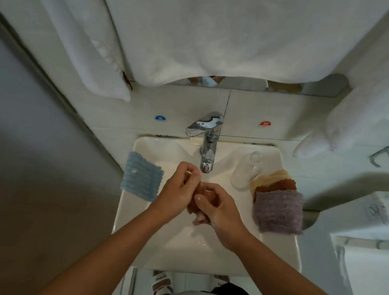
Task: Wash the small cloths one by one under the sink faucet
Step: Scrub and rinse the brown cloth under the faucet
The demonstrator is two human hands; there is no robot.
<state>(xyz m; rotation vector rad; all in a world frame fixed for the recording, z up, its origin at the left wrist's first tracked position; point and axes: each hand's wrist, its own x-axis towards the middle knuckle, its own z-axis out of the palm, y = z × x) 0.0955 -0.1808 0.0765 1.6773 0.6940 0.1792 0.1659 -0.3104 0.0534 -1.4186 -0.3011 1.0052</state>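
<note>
Both forearms reach up from the lower frame; the right hand and left hand curl their fingers round a wadded brown cloth at centre frame, just below the chrome faucet, over the white sink.

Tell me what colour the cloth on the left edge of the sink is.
Light blue, with a ribbed weave; the cloth shows clearly in the head view.

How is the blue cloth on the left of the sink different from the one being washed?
The blue cloth lies flat on the sink rim; the brown cloth is bunched between the left hand and right hand below the faucet. Both look fluffy.
</note>
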